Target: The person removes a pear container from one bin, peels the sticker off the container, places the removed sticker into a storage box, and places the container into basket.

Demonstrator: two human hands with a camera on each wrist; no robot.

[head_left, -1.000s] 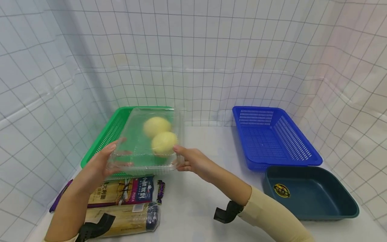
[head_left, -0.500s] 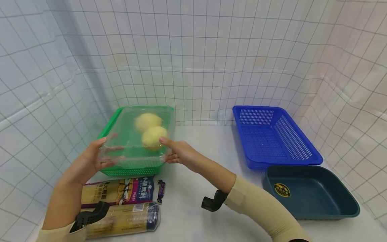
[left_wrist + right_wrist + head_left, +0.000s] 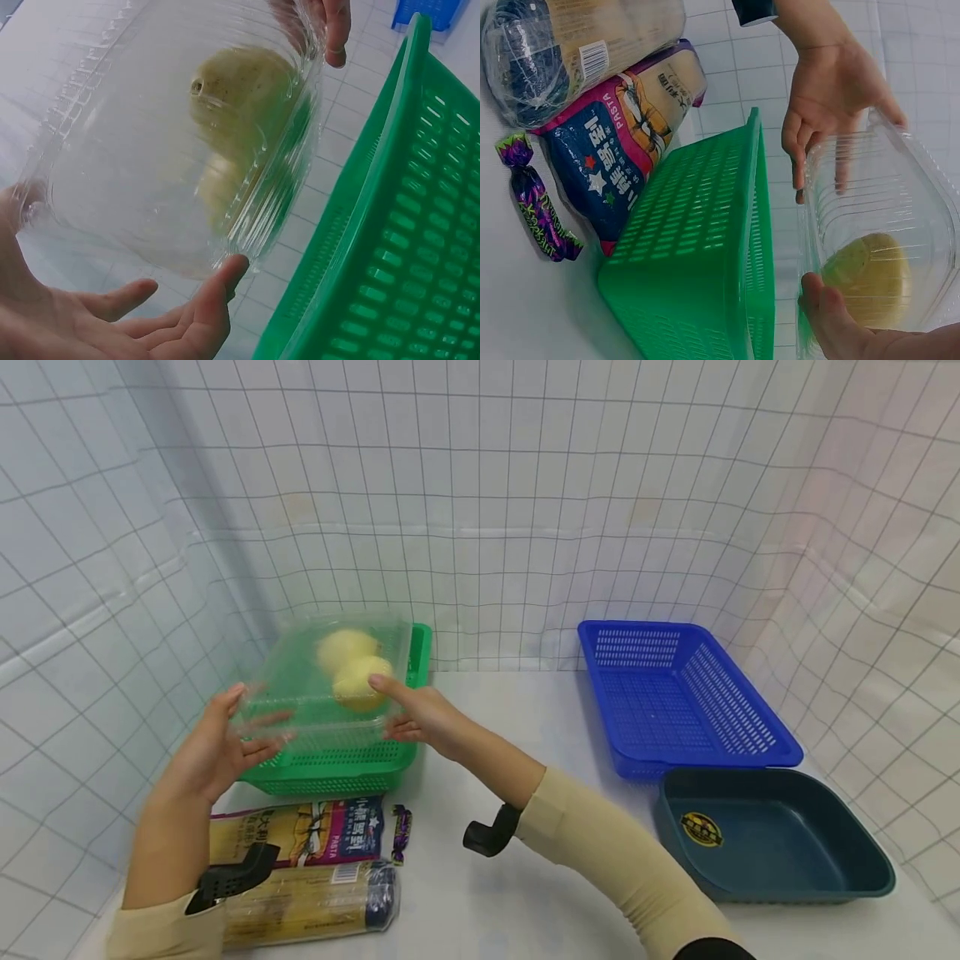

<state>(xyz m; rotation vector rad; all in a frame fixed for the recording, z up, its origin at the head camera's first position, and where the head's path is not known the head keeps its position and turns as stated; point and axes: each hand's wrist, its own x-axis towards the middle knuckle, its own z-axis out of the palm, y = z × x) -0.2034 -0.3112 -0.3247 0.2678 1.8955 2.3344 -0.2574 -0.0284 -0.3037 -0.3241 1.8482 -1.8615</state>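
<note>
Both my hands hold a clear plastic box with two round, pale yellow fruits inside, over a green basket. My left hand grips the box's near left corner, thumb at the side and fingers underneath. At the near right corner my right hand grips it, thumb on top and fingers below. The right wrist view shows a gap between the box and the basket's rim. One fruit has dark specks; its exact kind is unclear.
In front of the basket lie a pasta packet, a second wrapped yellow packet and a small purple-wrapped sweet. To the right stand a blue basket and a dark teal tray. White gridded cloth surrounds the table.
Both hands have carried the plastic box leftward and slightly away from me, over the green basket. The basket has also shifted and straightened along the way.
</note>
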